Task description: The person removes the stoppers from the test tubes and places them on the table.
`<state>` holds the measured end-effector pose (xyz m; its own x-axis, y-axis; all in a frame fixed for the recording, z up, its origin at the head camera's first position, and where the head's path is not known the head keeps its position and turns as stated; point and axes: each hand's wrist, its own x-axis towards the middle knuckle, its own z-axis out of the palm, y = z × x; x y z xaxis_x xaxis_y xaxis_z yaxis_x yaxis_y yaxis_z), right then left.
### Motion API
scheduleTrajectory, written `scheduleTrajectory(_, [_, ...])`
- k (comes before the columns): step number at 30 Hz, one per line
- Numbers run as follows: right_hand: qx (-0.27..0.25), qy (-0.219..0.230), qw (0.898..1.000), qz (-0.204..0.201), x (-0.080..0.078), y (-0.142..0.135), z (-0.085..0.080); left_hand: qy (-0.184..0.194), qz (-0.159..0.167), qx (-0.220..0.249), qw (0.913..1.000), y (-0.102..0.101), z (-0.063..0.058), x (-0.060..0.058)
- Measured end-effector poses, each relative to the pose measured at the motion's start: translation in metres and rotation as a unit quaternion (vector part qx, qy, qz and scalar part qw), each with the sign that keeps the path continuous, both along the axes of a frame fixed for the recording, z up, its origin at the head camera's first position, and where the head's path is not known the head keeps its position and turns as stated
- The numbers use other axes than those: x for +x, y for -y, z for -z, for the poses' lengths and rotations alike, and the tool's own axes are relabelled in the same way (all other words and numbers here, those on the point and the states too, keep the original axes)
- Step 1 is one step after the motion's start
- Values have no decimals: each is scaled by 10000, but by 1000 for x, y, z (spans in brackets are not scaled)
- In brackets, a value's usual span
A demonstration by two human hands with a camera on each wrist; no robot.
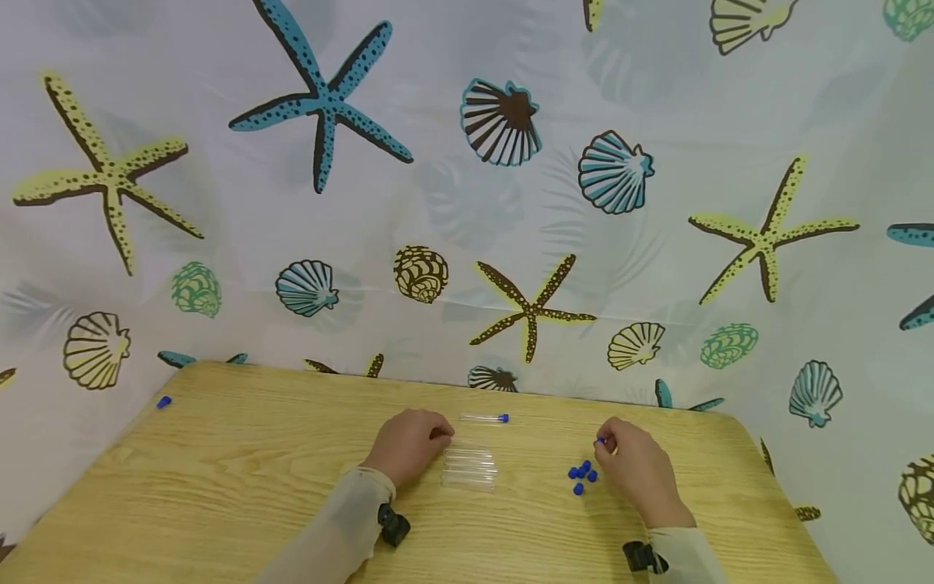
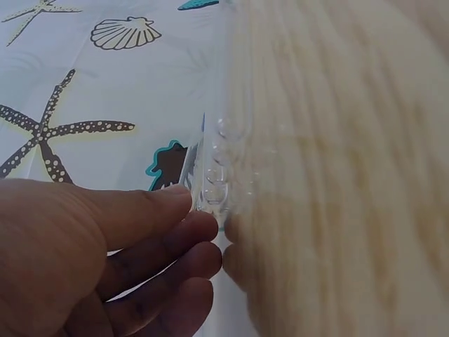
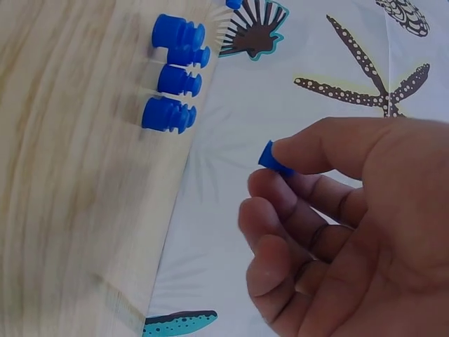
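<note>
Several clear test tubes (image 1: 469,470) lie side by side on the table, their rounded ends visible in the left wrist view (image 2: 216,191). My left hand (image 1: 409,444) is at their left ends, fingers loosely bent; I see nothing held between the fingertips. Beyond them lies another tube (image 1: 481,418) with a blue cap on its right end. My right hand (image 1: 636,466) pinches a small blue cap (image 3: 275,158) between thumb and index finger, above the table. Just left of that hand, several loose blue caps (image 1: 582,472) sit in a small cluster.
A single blue cap (image 1: 164,401) lies by the far left edge of the wooden table (image 1: 241,470). A white curtain (image 1: 438,203) printed with starfish and shells hangs behind the table and along its sides.
</note>
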<state>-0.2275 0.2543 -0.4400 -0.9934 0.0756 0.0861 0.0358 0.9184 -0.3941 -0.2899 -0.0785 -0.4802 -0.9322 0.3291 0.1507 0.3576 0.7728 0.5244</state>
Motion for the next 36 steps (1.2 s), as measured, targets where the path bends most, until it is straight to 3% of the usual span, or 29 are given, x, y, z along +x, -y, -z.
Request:
scheduleTrajectory(11, [147,714,9973,7,-1,0,4,101,104,0,9999,2,6,-2])
scheduleTrajectory(27, [357,978,9945,-106,0,-3,11,168,160,-93,9997,3,6,-5])
scheduleTrajectory(36, [180,985,9947,-247,0,-5,17,155,246,-79,9995,4,6,-4])
